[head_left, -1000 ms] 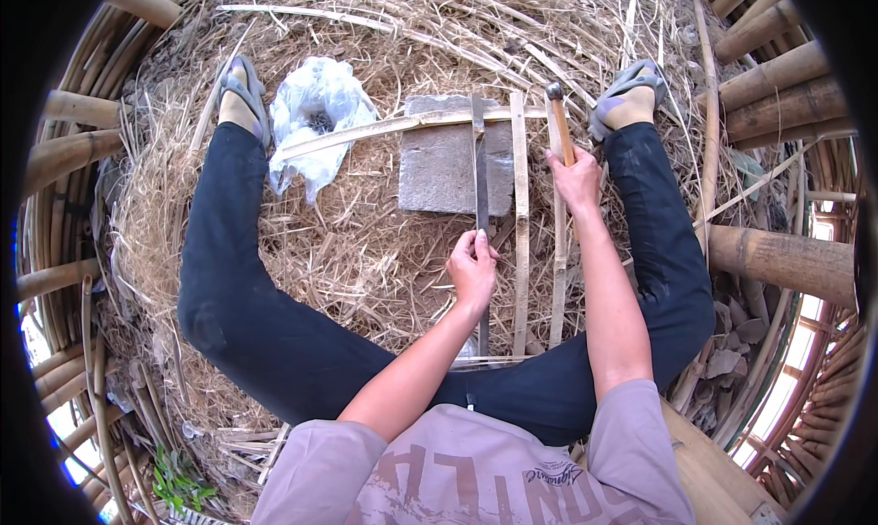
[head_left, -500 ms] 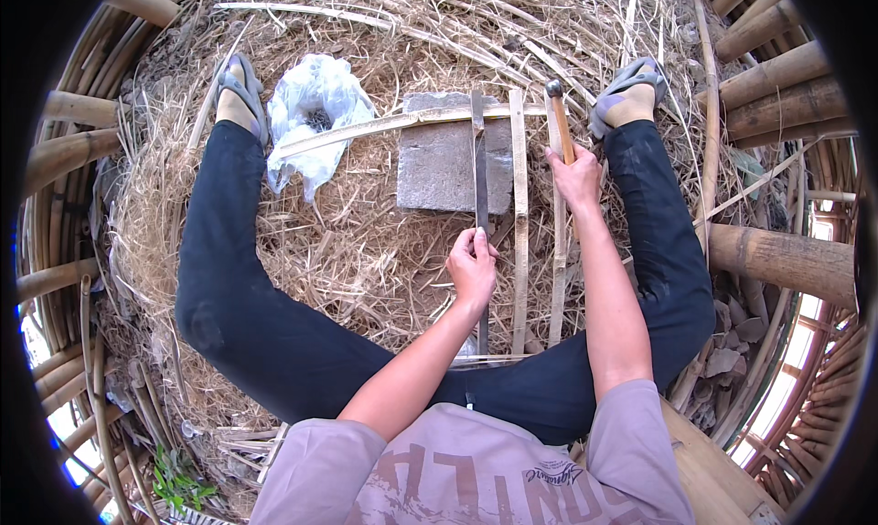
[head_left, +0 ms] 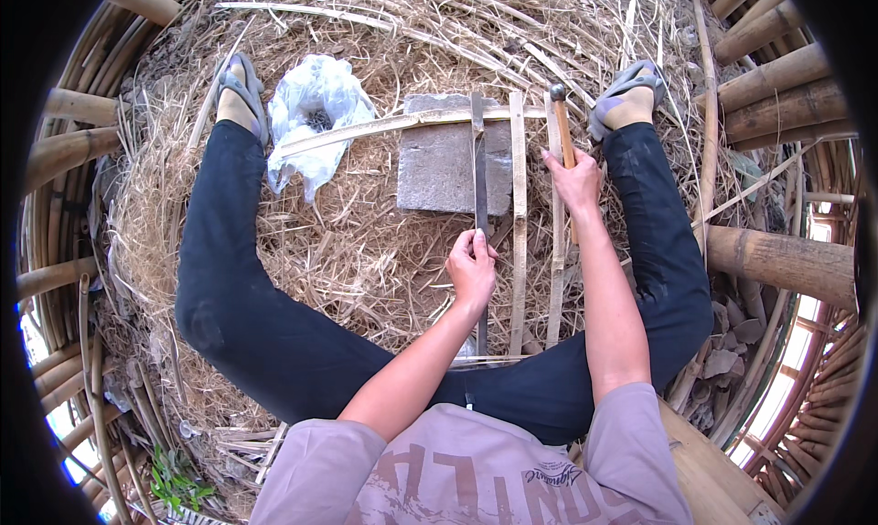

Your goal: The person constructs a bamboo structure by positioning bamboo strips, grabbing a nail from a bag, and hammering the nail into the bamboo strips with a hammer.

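Nearest the body, the left hand (head_left: 472,264) grips a long dark strip (head_left: 482,187) between thumb and bent fingers, the strip's tail running back toward the lap; ahead of that hand the strip lies over a rough grey block (head_left: 430,173), its far end crossing a pale slat (head_left: 421,118) laid sideways there; the pinch is best firm and well back from that crossing, with the strip flat so it cannot twist; a long slim slat (head_left: 519,205) lies between the hands, pointing away from the body; farther forward, the right hand (head_left: 579,182) is closed round the wooden handle of a hammer (head_left: 563,136), its head pointing away (whether that head touches anything is hard to tell); a relaxed wrist and a squarely set face would matter more than force; beyond the left hand and off to its left, a clear plastic bag (head_left: 352,104) rests on the straw (head_left: 366,241), the sideways slat's left end reaching across it.
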`<move>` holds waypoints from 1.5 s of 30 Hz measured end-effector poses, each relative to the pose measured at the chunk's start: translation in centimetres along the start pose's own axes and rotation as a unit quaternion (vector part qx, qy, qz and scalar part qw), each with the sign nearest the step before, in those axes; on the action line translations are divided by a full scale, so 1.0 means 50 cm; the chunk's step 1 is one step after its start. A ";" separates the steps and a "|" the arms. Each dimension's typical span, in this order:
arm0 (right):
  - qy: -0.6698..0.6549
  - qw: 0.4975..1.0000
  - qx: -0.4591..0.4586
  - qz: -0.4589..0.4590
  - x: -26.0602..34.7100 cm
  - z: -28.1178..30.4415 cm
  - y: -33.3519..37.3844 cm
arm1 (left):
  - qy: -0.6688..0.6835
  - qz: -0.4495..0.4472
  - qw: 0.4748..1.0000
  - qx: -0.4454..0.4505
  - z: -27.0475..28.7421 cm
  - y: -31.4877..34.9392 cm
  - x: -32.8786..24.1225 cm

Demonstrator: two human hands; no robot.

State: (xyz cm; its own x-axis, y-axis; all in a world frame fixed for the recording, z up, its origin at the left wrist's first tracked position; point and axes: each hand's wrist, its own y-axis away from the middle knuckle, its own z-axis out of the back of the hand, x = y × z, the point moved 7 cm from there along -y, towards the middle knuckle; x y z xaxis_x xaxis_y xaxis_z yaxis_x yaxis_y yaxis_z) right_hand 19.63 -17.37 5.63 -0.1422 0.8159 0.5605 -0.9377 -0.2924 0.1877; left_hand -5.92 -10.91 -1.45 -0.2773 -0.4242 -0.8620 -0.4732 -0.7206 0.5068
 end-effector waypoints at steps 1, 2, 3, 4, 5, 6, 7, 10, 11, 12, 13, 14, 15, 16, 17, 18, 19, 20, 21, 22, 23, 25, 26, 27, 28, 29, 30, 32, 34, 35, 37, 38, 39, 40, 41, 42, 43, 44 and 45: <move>0.000 1.000 0.000 0.000 0.000 -0.001 0.000 | 0.000 0.000 1.000 -0.001 0.001 0.000 0.000; -0.003 1.000 -0.003 0.003 -0.001 -0.001 -0.001 | 0.008 0.005 1.000 -0.009 0.003 0.001 0.002; -0.005 1.000 -0.005 0.006 -0.002 0.000 -0.002 | 0.016 0.010 1.000 -0.018 0.005 0.001 0.004; -0.005 1.000 -0.006 0.006 -0.004 0.000 -0.003 | 0.016 0.009 1.000 -0.018 0.006 0.000 0.005; -0.006 1.000 -0.007 0.009 -0.004 0.000 -0.003 | 0.011 0.006 1.000 -0.008 0.005 -0.001 0.006; -0.007 1.000 -0.008 0.011 -0.004 0.000 -0.003 | 0.007 0.002 1.000 0.001 0.004 -0.002 0.007; -0.007 1.000 -0.008 0.011 -0.004 -0.001 -0.005 | 0.007 0.002 1.000 0.001 0.005 -0.002 0.009; -0.010 1.000 0.006 -0.005 -0.011 -0.006 -0.008 | 0.008 0.003 1.000 -0.002 0.005 -0.002 0.005; -0.009 1.000 0.002 0.004 -0.008 -0.005 -0.007 | 0.006 0.003 1.000 -0.003 0.005 -0.002 0.005; -0.008 1.000 -0.003 0.012 -0.005 -0.004 -0.007 | 0.004 0.003 1.000 -0.003 0.005 -0.003 0.006; -0.009 1.000 -0.003 0.012 -0.005 -0.002 -0.007 | 0.004 0.003 1.000 -0.003 0.005 -0.003 0.006; -0.002 1.000 -0.001 0.011 -0.002 0.000 -0.005 | 0.005 0.005 1.000 -0.001 0.006 -0.004 0.006; 0.005 1.000 0.000 0.010 0.001 0.002 -0.004 | 0.007 0.007 1.000 0.002 0.005 -0.004 0.007; 0.005 1.000 0.000 0.010 0.001 0.002 -0.004 | 0.006 0.006 1.000 0.002 0.005 -0.004 0.006; -0.002 1.000 0.000 0.008 0.000 0.002 -0.003 | 0.010 0.008 1.000 0.004 0.004 -0.005 0.009; -0.008 1.000 -0.001 0.006 -0.001 0.003 -0.003 | 0.014 0.009 1.000 0.006 0.002 -0.005 0.011; -0.009 1.000 -0.003 0.006 -0.001 0.005 -0.003 | 0.014 0.008 1.000 0.008 0.002 -0.006 0.012; -0.002 1.000 -0.007 0.005 0.004 0.009 0.000 | 0.019 0.009 1.000 0.013 0.000 -0.008 0.016; 0.005 1.000 -0.011 0.004 0.009 0.015 0.004 | 0.025 0.009 0.999 0.019 -0.002 -0.010 0.020; -0.005 1.000 -0.024 0.011 0.014 0.024 0.013 | 0.027 0.007 0.999 0.023 -0.003 -0.011 0.024; -0.004 1.000 -0.027 0.011 0.020 0.031 0.026 | 0.038 0.020 0.999 0.027 -0.002 -0.010 0.029; -0.013 0.999 -0.041 0.012 0.031 0.048 0.047 | 0.052 0.031 0.998 0.031 0.003 -0.013 0.034; -0.014 0.997 -0.072 0.037 0.029 0.058 0.052 | 0.043 0.036 0.998 0.030 0.003 -0.012 0.029; -0.011 0.996 -0.077 0.037 0.018 0.071 0.051 | 0.034 0.040 0.998 0.028 0.002 -0.010 0.025; -0.026 0.993 -0.113 0.035 0.005 0.093 0.053 | 0.034 0.044 0.998 0.034 -0.004 -0.008 0.021; -0.044 0.988 -0.145 0.036 0.010 0.111 0.060 | 0.035 0.042 0.998 0.033 -0.002 -0.008 0.020; -0.050 0.987 -0.152 0.031 0.030 0.136 0.069 | 0.039 0.042 0.998 0.035 0.001 -0.011 0.024; -0.076 0.982 -0.175 0.005 0.040 0.181 0.075 | 0.045 0.041 0.997 0.039 0.002 -0.012 0.021; -0.142 0.967 -0.210 0.020 0.010 0.213 0.068 | 0.054 0.059 0.996 0.051 -0.005 -0.005 0.011; -0.163 0.967 -0.196 -0.013 0.016 0.231 0.079 | 0.055 0.057 0.996 0.049 -0.004 -0.003 0.003; -0.228 0.957 -0.180 -0.019 0.033 0.259 0.105 | 0.065 0.065 0.995 0.045 0.003 -0.001 -0.002; -0.232 0.956 -0.181 0.001 0.038 0.278 0.117 | 0.067 0.063 0.995 0.044 0.004 -0.001 -0.004; -0.263 0.952 -0.158 -0.021 0.050 0.293 0.137 | 0.072 0.069 0.994 0.050 0.002 -0.001 -0.001; -0.278 0.949 -0.147 -0.018 0.044 0.296 0.143 | 0.078 0.075 0.993 0.055 0.001 -0.002 0.002; -0.293 0.946 -0.138 -0.016 0.042 0.301 0.148 | 0.079 0.075 0.993 0.056 0.000 -0.001 -0.001; -0.293 0.946 -0.138 -0.016 0.042 0.306 0.157 | 0.084 0.073 0.992 0.054 0.000 0.000 -0.003; -0.297 0.946 -0.131 -0.021 0.043 0.308 0.165 | 0.090 0.072 0.992 0.052 0.000 0.000 -0.006; -0.303 0.944 -0.124 -0.026 0.045 0.309 0.170 | 0.088 0.070 0.992 0.052 0.000 -0.001 -0.006; -0.306 0.944 -0.124 -0.026 0.043 0.307 0.171 | 0.079 0.062 0.994 0.052 0.000 -0.004 -0.008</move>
State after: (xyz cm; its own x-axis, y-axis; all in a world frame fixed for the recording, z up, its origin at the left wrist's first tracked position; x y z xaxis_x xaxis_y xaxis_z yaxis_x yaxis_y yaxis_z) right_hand 16.20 -25.77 20.83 0.0441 0.3628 0.9308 -0.9944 -0.0733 0.0756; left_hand -5.73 -10.61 -1.21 -0.2074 -0.5932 -0.7779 -0.5302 -0.6001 0.5990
